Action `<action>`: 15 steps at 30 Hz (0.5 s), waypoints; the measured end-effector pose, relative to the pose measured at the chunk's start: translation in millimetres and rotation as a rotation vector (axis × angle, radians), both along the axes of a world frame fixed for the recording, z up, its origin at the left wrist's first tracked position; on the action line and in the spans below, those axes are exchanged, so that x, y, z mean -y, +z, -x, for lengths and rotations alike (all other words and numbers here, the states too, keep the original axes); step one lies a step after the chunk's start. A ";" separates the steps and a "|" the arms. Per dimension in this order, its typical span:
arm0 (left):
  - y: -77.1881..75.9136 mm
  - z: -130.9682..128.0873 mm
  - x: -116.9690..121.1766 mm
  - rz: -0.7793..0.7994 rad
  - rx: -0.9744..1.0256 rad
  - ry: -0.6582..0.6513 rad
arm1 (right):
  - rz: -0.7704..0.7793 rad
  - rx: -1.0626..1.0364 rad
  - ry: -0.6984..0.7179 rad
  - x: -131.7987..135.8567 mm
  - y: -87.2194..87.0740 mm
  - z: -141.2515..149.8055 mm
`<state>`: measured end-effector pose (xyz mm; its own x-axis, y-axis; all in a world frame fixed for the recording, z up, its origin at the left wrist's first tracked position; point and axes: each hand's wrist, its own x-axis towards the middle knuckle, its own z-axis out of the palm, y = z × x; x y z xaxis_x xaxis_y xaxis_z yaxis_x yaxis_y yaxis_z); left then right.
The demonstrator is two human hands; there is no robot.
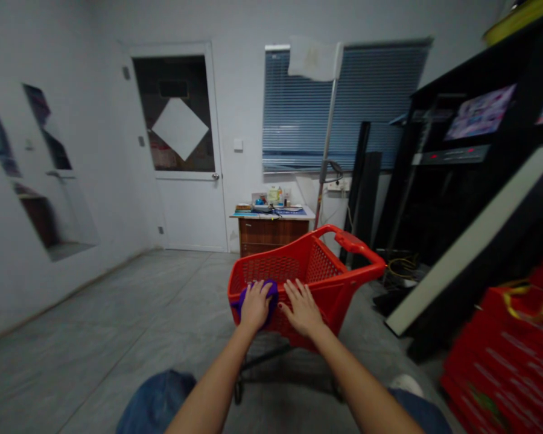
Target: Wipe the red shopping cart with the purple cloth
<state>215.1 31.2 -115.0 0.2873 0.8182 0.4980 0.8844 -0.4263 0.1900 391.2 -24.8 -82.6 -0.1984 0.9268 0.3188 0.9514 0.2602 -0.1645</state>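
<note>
A red plastic shopping cart (339, 301) stands in front of me, its handle at the upper right. My left hand (256, 304) grips a purple cloth (271, 295) and presses it to the near side of the basket, just below the rim. Part of the cloth is hidden under the palm and fingers. To the right, my right hand (302, 307) lies with spread fingers against the same side of the cart, and nothing shows in it. Below the basket, the dark wheeled frame (271, 358) is partly covered by my forearms.
Behind the cart is a brown cabinet (274, 232) with small items on top. A long pole (328, 126) leans by the window. Red bags (502, 361) and a slanted pale panel (470, 247) line the right side. A white door (190, 211) stands back left.
</note>
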 end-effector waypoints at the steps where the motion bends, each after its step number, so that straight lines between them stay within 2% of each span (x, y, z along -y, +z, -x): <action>1: -1.0 5.5 -0.9 0.001 0.002 -0.003 | -0.011 0.007 -0.024 0.8 2.0 -4.7; 5: -7.2 40.2 -5.0 0.009 0.033 0.087 | -0.096 -0.017 -0.248 3.3 6.5 -24.7; 8: -10.7 52.1 -5.8 0.009 0.075 0.199 | -0.105 -0.019 -0.254 3.2 4.4 -31.0; 11: -9.8 35.1 -3.0 -0.003 0.092 0.222 | -0.110 -0.035 -0.235 1.6 0.3 -27.0; 15: -1.2 -17.3 4.5 0.004 0.064 0.095 | -0.120 -0.049 -0.242 -0.1 -2.4 -19.4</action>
<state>232.3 26.7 -116.2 0.1760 0.8423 0.5095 0.9068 -0.3402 0.2491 410.5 -24.7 -85.0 0.0430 0.9003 0.4331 0.9799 0.0465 -0.1940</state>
